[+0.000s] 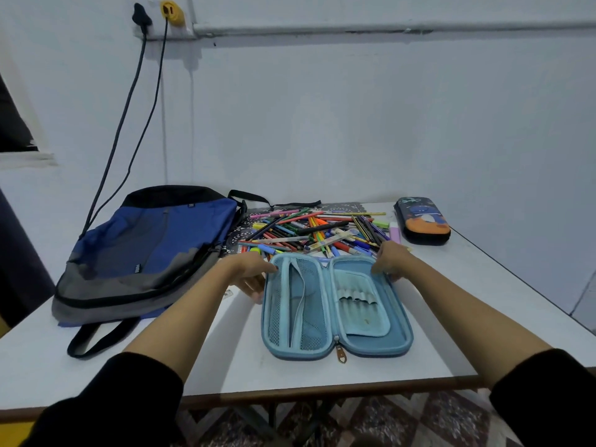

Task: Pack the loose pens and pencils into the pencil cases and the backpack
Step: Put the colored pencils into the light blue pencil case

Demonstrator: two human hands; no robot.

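Desk: white flat-topped desk [425, 356] set against a pale wall; it carries everything below.
Open case: light blue hard-shell zip pencil case [337, 304], spread flat at the desk's centre. Its 9 o'clock half has a mesh pocket and its 3 o'clock half has elastic pen loops. A brown zip pull [340, 353] lies at its 6 o'clock edge.
Left hand [253, 271]: at the case's 11 o'clock corner, thumb over the rim and fingers outside it, pinching the edge.
Right hand [392, 261]: at the case's 1 o'clock corner, fingers curled down over the rim, gripping it.
Loose pens and pencils: many-coloured heap [316, 230] at 12 o'clock from the open case, just beyond both hands, lying partly on a dark perforated mat [240, 232]. The printing on the barrels is too small to read.
Backpack: blue, grey and black fabric backpack [154, 246], lying flat at 9–10 o'clock. It has a small dark label near the top and a white-lettered tag lower down, both illegible.
Second case: dark hard-shell pencil case with an orange and blue cartoon print [422, 221], at 2 o'clock and zipped. The writing on its lid is unreadable.
Block: pale lilac block [395, 235], between the heap and the dark case.
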